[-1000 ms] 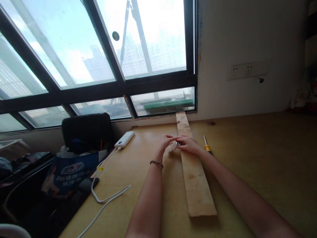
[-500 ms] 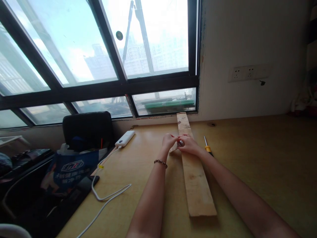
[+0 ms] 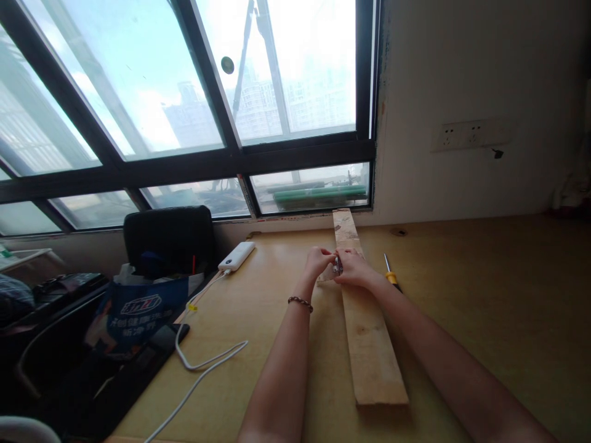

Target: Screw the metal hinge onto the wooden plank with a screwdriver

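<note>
- Small metal piece [image 3: 338,266]: held between 2 hands, at the left edge of the long board and about midway between left and right sides of the view. Too small to tell what kind.
- Far left: blue bag [image 3: 143,317] in front of a dark chair, both off the table. Then, on the table [image 3: 484,320], white power bank [image 3: 237,255] with a white cable [image 3: 189,369], well apart from the work.
- Left hand [image 3: 318,263], braided bracelet at the wrist: thumb and finger drawn together in a pinch, right up at the metal piece. Cannot tell a firm grip from a mere touch.
- Just under the left hand: pale flat piece [image 3: 325,275], mostly hidden.
- Right hand [image 3: 355,269]: fingers curled nearly closed around the metal piece, palm over the long board [image 3: 376,344].
- Step in hand, by judgement: fine 2-handed fingering of the metal piece. Seems to call next for a steady right-hand hold and small, careful left fingertip moves.
- Farther right: yellow-handled screwdriver [image 3: 391,277], lying near the right forearm, untouched. Probably within easy reach.
</note>
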